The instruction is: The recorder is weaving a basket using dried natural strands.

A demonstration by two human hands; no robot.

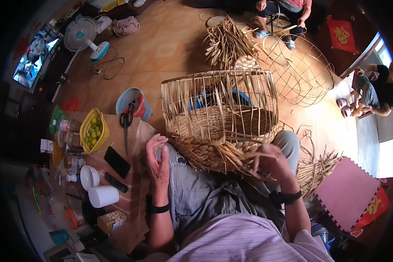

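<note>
Right hand (271, 162) grasps loose tan straw strands (229, 153) on the round, half-woven tan straw basket (201, 124); left hand (157, 156), empty, unclenched, is just beside it.

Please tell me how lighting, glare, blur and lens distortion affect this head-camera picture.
Head view: glare washes out the floor at right; the right hand looks slightly blurred; the woven basket reads fairly clearly; fisheye distortion curves outer edges, with darkness around the rim.
</note>
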